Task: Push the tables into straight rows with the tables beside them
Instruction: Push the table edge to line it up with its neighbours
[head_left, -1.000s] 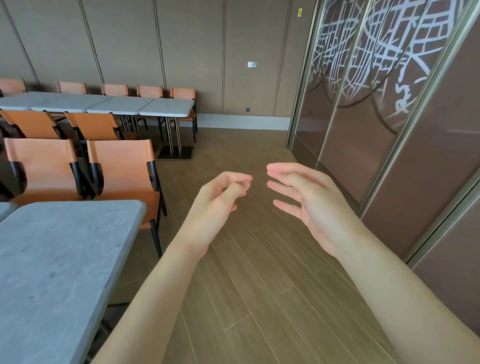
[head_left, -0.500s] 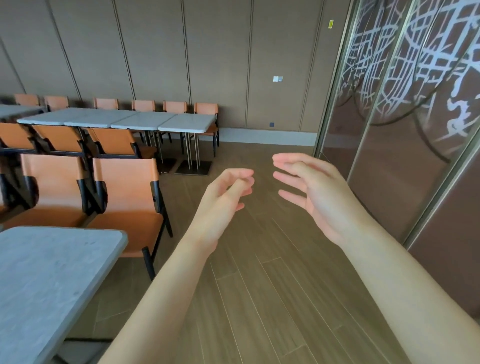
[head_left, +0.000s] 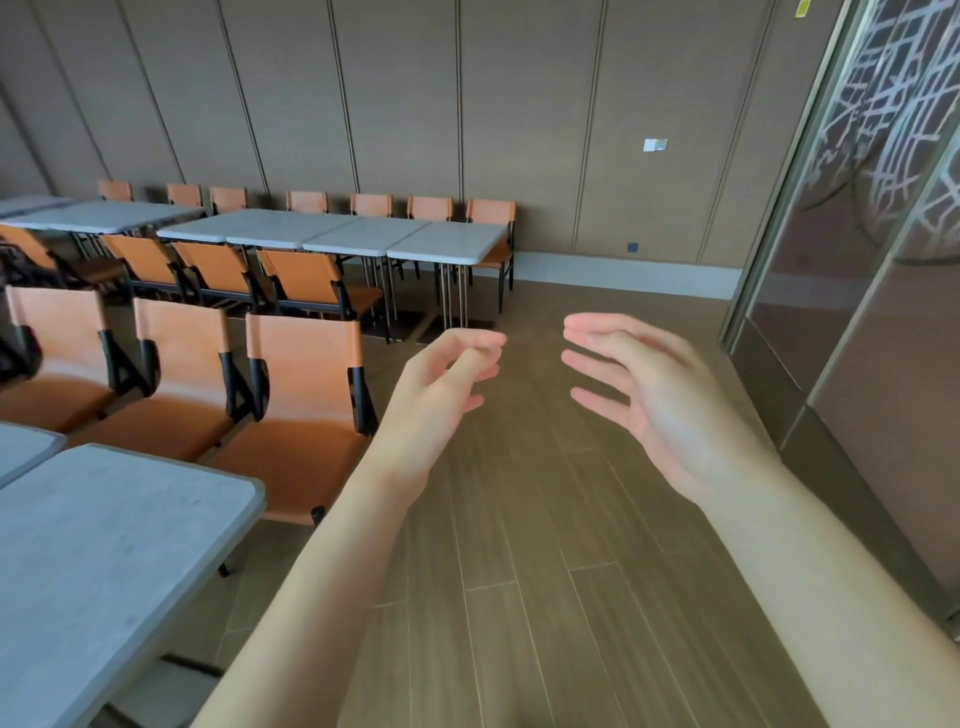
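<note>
Left fingers: the left hand (head_left: 434, 400) hangs in the air over the floor, fingers (head_left: 480, 345) loosely curled with the tips near the thumb, holding nothing.
Right fingers: the right hand (head_left: 662, 405) is raised beside it, palm turned inward, fingers (head_left: 597, 332) fairly straight and a little spread, empty. Both hands are motion-blurred.
Gap between hands: they face each other, apart, touching no furniture.
Nearest bench: a grey-topped bench (head_left: 109, 561) lies at lower left, its rounded corner just beside the left forearm. A sliver of a neighbouring bench (head_left: 23, 447) shows at its far-left edge; whether the two edges run flush I cannot tell, since most of both is out of frame.
Chairs: orange chairs (head_left: 296, 410) stand just beyond the near bench.
Far row: a run of white benches (head_left: 447, 241) stands against the back wall, tops butted edge to edge and looking straight.
Floor: wooden planks (head_left: 545, 597) run away from the viewer, a handy reference line.
Step in hand: probably moving toward the next bench to straighten; neither hand is placed yet.
Doing it well: lay both palms flat on the bench edge, spaced wide so it slides without twisting; push low and steadily; sight along the neighbour's edge and stop when flush; watch that the legs do not catch a chair.
</note>
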